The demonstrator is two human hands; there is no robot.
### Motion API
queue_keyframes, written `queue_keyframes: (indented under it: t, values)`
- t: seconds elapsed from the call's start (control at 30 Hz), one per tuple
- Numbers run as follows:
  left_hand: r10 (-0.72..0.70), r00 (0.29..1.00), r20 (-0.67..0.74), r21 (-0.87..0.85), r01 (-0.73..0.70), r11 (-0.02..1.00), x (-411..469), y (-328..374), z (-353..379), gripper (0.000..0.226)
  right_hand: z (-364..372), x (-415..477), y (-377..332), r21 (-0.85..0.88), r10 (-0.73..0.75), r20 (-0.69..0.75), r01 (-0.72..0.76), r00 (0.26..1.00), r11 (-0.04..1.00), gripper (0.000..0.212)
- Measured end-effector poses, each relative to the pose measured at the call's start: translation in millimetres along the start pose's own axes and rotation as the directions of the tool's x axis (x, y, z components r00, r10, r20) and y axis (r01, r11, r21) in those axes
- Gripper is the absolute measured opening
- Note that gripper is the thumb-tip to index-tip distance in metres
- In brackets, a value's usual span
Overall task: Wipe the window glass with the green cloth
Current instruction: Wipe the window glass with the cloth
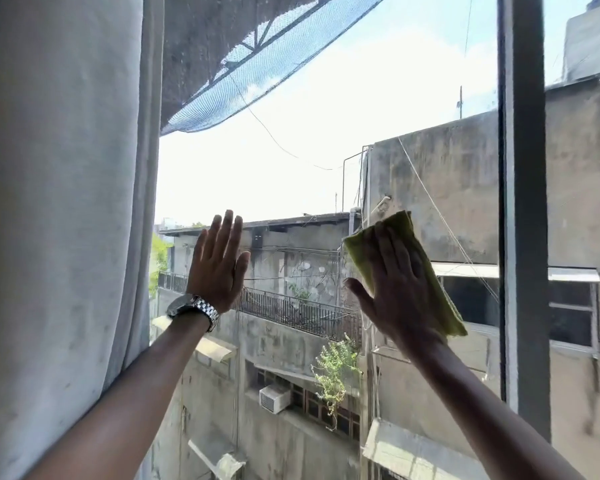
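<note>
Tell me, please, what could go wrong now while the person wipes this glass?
The right hand presses the green cloth flat without gripping it, so it could slip down. The curtain hangs beside the left hand and may cover glass there. The bare left palm may leave smears.

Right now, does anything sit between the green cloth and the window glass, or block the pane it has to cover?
Nothing visible does. The right hand presses the green cloth flat on the window glass. The left hand lies open on the pane to the cloth's left, and the curtain hangs over the left edge.
</note>
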State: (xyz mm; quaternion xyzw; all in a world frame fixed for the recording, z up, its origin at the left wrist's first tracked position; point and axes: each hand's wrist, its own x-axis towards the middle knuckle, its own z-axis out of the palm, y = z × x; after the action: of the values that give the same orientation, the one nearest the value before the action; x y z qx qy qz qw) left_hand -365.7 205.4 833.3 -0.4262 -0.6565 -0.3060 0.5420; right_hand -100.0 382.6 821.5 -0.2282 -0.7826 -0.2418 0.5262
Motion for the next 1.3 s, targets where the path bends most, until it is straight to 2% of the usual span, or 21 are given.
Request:
queue_keyframes:
  t: [0.2,0.3,0.4,0.47,0.57,0.67,0.77,0.8,0.83,0.93,1.03,1.1,1.17,1.23,1.3]
  values:
    - [0.074,0.990,-0.119,-0.036,-0.078,0.996,-0.7,-15.3,19.1,0.062,7.7,65.2,-41.3,0.018,-0.184,-0.052,0.185,0.982,0.983,0.096]
    - [0.081,0.986,-0.144,-0.073,-0.092,0.993,-2.6,-17.4,19.1,0.060,18.1,64.7,-62.8,-0.038,-0.251,-0.072,0.249,0.965,0.968,0.097]
    - [0.078,0.987,-0.139,-0.067,-0.088,0.994,-3.9,-17.4,19.1,0.060,29.4,36.3,-67.9,-0.064,-0.385,-0.021,0.383,0.923,0.921,0.097]
    - [0.077,0.988,-0.132,-0.057,-0.085,0.995,-4.9,-16.6,17.3,0.060,40.7,-0.2,-71.9,-0.059,-0.521,0.058,0.524,0.851,0.850,0.096]
    - [0.074,0.990,-0.123,-0.063,-0.082,0.995,-5.1,-13.3,12.1,0.060,57.1,-62.1,-75.6,0.019,-0.695,0.211,0.708,0.688,0.706,0.098]
    - [0.064,0.991,-0.115,-0.067,-0.072,0.995,-7.0,-9.4,6.9,0.060,59.5,-81.4,-64.6,0.055,-0.765,0.223,0.775,0.604,0.629,0.099]
    - [0.062,0.991,-0.117,-0.068,-0.070,0.995,-7.8,-7.7,5.5,0.060,50.9,-53.3,-50.7,0.014,-0.814,0.261,0.841,0.518,0.540,0.098]
    - [0.061,0.991,-0.118,-0.072,-0.070,0.995,-7.0,-8.7,6.3,0.060,46.4,-35.4,-46.5,-0.022,-0.805,0.249,0.834,0.539,0.551,0.097]
    - [0.061,0.991,-0.119,-0.074,-0.071,0.995,-6.1,-10.1,7.6,0.060,39.7,-12.7,-42.1,-0.069,-0.775,0.211,0.800,0.596,0.596,0.096]
    - [0.075,0.989,-0.129,-0.058,-0.083,0.995,-6.0,-12.9,12.2,0.060,8.8,70.3,-25.3,-0.142,-0.556,0.096,0.565,0.825,0.813,0.098]
    - [0.088,0.986,-0.142,-0.053,-0.097,0.994,-6.3,-16.5,16.6,0.060,-17.2,118.5,-13.3,-0.190,-0.348,-0.014,0.339,0.937,0.921,0.101]
    - [0.090,0.985,-0.149,-0.051,-0.098,0.994,-5.2,-19.9,19.5,0.060,-10.6,117.4,-19.1,-0.147,-0.253,-0.079,0.240,0.964,0.960,0.102]
    - [0.097,0.983,-0.154,-0.049,-0.105,0.993,-5.1,-21.5,21.5,0.060,7.3,92.7,-31.2,-0.088,-0.262,-0.099,0.254,0.960,0.963,0.104]
    - [0.100,0.982,-0.159,-0.044,-0.108,0.993,-5.7,-21.3,21.7,0.060,31.9,48.0,-36.2,-0.080,-0.416,-0.060,0.411,0.907,0.908,0.107]
    - [0.098,0.983,-0.157,-0.041,-0.106,0.994,-4.8,-20.9,20.3,0.060,55.4,-12.9,-30.2,-0.088,-0.590,0.031,0.590,0.807,0.802,0.111]
